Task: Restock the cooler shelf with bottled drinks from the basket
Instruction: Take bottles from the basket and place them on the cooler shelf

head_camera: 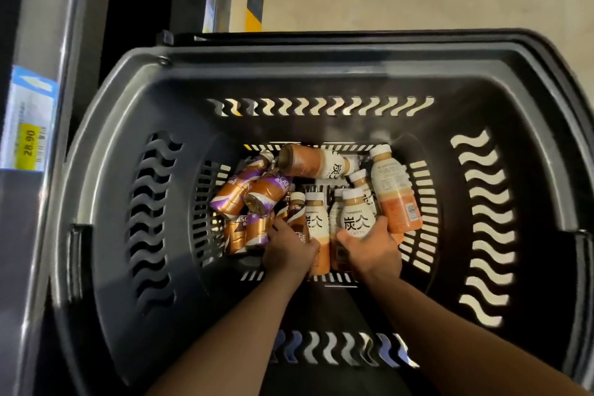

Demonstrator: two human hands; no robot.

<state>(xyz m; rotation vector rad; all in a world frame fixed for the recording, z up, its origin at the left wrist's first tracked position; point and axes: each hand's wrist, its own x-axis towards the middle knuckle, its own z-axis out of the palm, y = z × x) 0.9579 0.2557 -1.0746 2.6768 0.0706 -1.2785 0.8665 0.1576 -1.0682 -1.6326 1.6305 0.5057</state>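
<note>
Both hands are down in the black basket point(321, 55), at the near side of the bottle pile on its floor. The left hand point(291, 251) is curled round a brown coffee bottle point(297, 222). The right hand point(373, 251) wraps thumb and fingers round a white latte bottle point(355, 217). Both bottles stand roughly upright, caps up toward the camera, so a straight lift along the long axis should clear them. More purple-and-copper bottles point(244, 190) lie tipped at left, and one latte bottle lies across the far side point(315, 164). A metal rail with a price tag point(29, 125), probably the shelf edge, sits left of the basket, nearer the left hand.
</note>
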